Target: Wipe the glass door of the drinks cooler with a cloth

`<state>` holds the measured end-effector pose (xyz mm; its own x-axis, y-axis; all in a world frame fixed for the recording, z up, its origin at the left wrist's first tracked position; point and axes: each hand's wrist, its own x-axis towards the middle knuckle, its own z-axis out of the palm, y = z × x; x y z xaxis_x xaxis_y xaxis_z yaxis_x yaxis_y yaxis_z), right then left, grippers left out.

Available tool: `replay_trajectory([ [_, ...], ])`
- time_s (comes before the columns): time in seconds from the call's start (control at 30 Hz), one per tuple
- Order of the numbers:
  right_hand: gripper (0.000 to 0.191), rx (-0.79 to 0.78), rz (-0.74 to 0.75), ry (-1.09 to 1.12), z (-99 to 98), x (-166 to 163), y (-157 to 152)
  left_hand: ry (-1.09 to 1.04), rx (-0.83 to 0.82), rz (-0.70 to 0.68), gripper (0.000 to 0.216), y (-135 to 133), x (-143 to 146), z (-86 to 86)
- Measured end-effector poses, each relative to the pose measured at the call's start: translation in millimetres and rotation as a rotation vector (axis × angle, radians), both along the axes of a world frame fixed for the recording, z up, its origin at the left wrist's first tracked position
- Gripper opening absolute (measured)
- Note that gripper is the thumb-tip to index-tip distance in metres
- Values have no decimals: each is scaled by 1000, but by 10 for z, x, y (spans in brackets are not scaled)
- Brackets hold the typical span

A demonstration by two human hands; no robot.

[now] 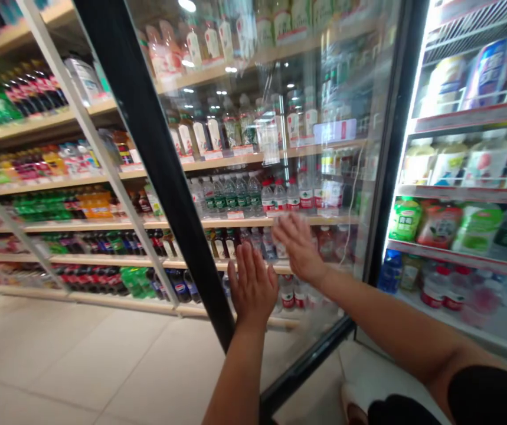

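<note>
Door (156,147) touching left hand (253,287); right hand (300,246)

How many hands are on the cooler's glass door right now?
2. The left hand low beside the black door frame; right hand higher, further right on the glass door. No others show.

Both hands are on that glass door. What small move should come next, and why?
Probably a gentle push outward. The left hand and right hand lie flat on the door, which stands only partly open beside the lit fridge.
</note>
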<state>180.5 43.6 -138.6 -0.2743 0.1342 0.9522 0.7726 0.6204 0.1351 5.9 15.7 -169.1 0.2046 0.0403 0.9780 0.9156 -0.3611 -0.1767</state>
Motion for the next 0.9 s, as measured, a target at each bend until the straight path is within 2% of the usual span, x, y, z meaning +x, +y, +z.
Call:
replay_trajectory([
  [0.07, 63, 13, 78, -262, -290, -16, -69, -10, 32, -45, 78, 10, -31, -10],
  [0.1, 60, 15, 91, -342, -331, -21, -89, -15, 40, -69, 76, 18, -47, -13],
  [0.17, 53, 0, 45, -353, -184, -55, -104, -24, 48, -114, 72, 35, -74, -17],
  [0.27, 52, -40, -78, -170, 263, -188, -89, -26, 58, -172, 66, 60, -101, -15],
  [0.3, 53, -49, -100, -123, 338, -240, -80, -25, 65, -189, 66, 64, -107, -13],
  [0.33, 52, -56, -106, -107, 330, -282, -69, -23, 71, -205, 65, 65, -112, -11],
  [0.37, 51, -61, -89, -132, 233, -306, -58, -19, 78, -219, 65, 64, -117, -10],
  [0.4, 48, -66, -55, -196, 57, -304, -46, -15, 85, -229, 65, 60, -122, -9],
  [0.5, 38, -61, 145, -552, -658, -127, -8, -2, 87, -242, 66, 46, -137, -6],
  [0.53, 38, -79, 199, -658, -834, -26, 4, 6, 83, -242, 66, 45, -142, -6],
  [0.57, 39, -130, 221, -749, -928, 80, 13, 11, 80, -241, 66, 49, -145, -5],
  [0.6, 40, -170, 241, -814, -926, 180, 21, 14, 77, -238, 65, 57, -147, -4],
  [0.63, 41, -195, 243, -833, -833, 263, 28, 13, 77, -233, 65, 68, -148, -2],
  [0.7, 44, -191, 203, -738, -460, 345, 39, 2, 77, -216, 65, 95, -144, 4],
  [0.77, 50, -173, 93, -482, -59, 294, 53, -10, 72, -207, 66, 118, -138, 12],
  [0.8, 53, -167, 37, -337, 73, 224, 59, -13, 68, -208, 65, 126, -137, 15],
  [0.83, 56, -167, -8, -209, 136, 135, 62, -9, 67, -211, 65, 130, -139, 17],
  [0.9, 58, -182, -33, -80, 61, -70, 46, 10, 79, -215, 63, 131, -153, 13],
])
